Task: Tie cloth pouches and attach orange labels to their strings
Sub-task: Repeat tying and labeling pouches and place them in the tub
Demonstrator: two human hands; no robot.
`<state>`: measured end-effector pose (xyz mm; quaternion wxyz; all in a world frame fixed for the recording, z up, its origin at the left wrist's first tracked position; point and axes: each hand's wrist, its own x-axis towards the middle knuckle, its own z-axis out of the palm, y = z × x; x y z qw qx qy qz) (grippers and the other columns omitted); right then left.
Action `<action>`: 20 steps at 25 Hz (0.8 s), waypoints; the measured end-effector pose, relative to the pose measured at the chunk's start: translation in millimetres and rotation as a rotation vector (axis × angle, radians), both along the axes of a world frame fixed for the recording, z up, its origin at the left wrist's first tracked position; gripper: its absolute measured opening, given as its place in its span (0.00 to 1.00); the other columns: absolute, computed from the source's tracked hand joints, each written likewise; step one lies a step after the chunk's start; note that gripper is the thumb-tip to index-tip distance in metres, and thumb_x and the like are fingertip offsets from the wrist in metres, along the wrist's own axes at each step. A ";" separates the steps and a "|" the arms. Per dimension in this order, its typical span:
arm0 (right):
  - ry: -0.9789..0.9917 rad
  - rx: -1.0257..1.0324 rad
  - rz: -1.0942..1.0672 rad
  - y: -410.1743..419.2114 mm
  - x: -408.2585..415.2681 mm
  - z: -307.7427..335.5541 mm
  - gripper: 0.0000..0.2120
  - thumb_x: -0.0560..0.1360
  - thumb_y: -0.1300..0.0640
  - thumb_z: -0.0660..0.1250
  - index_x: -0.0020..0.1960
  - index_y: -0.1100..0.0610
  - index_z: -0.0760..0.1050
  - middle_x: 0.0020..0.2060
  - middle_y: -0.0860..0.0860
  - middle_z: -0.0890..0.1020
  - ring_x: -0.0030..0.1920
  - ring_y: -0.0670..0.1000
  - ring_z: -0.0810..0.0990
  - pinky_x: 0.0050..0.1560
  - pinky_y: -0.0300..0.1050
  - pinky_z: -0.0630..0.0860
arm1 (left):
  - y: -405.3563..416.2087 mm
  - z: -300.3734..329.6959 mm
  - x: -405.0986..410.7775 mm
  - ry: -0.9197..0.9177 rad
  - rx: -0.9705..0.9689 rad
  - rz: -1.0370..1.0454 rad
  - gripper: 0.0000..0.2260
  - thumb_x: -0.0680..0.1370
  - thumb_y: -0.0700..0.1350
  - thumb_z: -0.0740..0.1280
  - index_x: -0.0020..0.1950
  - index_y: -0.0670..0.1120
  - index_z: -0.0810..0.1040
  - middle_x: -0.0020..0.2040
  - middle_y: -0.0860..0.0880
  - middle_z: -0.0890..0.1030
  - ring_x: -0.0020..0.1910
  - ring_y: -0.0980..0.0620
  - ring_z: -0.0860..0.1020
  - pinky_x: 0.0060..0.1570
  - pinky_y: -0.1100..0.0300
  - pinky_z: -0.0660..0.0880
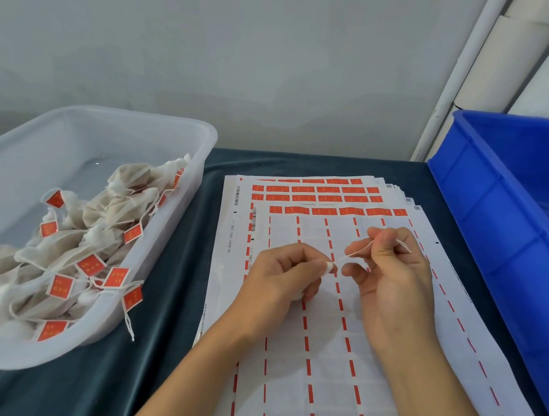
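Clearly, in the head view, the left hand [285, 273] curls round a small cloth pouch [330, 267], of which only the gathered white neck peeps out at the fingertips, while the right hand [390, 271] pinches the thin white string [357, 252] running from that neck up toward two o'clock, its loose end poking out past the knuckles. Both hands work over the label sheets [319, 361], whose near rows look peeled and whose orange labels [325, 199] remain at twelve o'clock. By my judgement the pouch is light, soft and squashy, so it wants holding by the neck just below the gather; the string is limp and fine, likely to slip, and is best pinched close to the knot. Finished pouches with tags fill the clear tub [180, 206] at nine o'clock, on the dark cloth [160, 363]. Most of the pouch body is hidden inside the left fist, whether a knot is formed I cannot tell, the print on the labels is too small to read, and the blue crate [499, 207] at three o'clock is cut off, its contents mostly unseen.
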<state>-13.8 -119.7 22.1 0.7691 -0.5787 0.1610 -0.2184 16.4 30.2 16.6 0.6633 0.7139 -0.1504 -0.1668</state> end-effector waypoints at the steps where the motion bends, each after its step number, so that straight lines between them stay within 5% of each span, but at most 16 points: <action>1: -0.008 0.004 -0.018 -1.1 -0.2 0.1 0.13 0.76 0.46 0.64 0.48 0.55 0.79 0.39 0.50 0.85 0.41 0.51 0.85 0.37 0.42 0.81 | -0.9 0.2 -0.3 -0.005 0.015 -0.006 0.12 0.85 0.46 0.67 0.44 0.50 0.85 0.35 0.49 0.79 0.34 0.52 0.76 0.42 0.59 0.76; 12: 0.043 -0.073 -0.060 -10.2 1.0 1.8 0.12 0.81 0.44 0.63 0.48 0.46 0.84 0.43 0.51 0.87 0.46 0.51 0.87 0.39 0.44 0.83 | 2.5 -2.6 -0.6 -0.069 0.063 -0.004 0.07 0.82 0.47 0.71 0.47 0.53 0.87 0.43 0.53 0.86 0.42 0.56 0.82 0.44 0.66 0.78; 20: 0.133 -0.420 -0.188 -11.8 10.0 13.6 0.08 0.83 0.51 0.64 0.47 0.44 0.81 0.42 0.32 0.83 0.47 0.32 0.80 0.42 0.37 0.74 | -0.4 -0.4 1.3 -0.023 -0.013 0.061 0.08 0.84 0.45 0.68 0.48 0.49 0.85 0.43 0.52 0.88 0.47 0.56 0.86 0.50 0.72 0.77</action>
